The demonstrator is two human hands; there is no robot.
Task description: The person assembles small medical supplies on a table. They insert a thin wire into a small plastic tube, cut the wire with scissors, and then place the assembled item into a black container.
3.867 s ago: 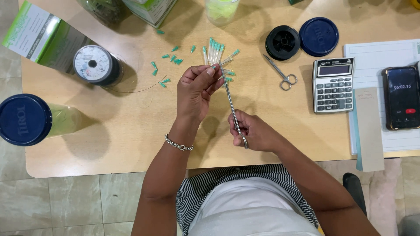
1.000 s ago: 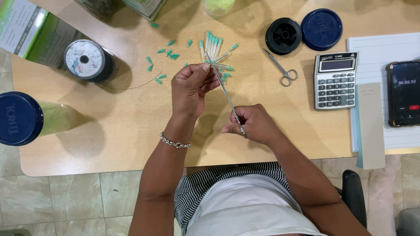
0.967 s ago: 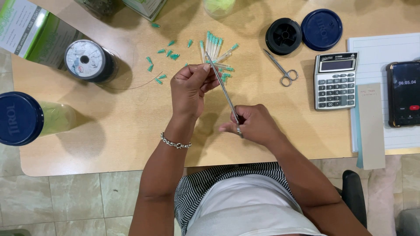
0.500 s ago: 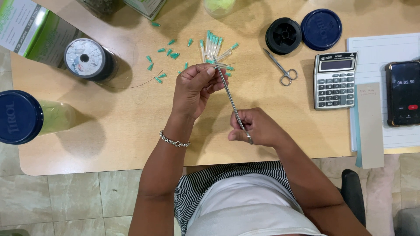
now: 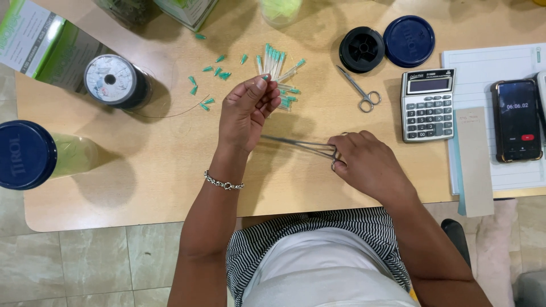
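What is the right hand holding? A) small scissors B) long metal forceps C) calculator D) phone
B: the right hand has its fingers in the ring handles of long metal forceps lying level toward the left hand; the small scissors lie untouched on the table.

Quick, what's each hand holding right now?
Left hand: closed, pinching a small green-tipped piece in its fingertips.
Right hand: closed on the long metal forceps.
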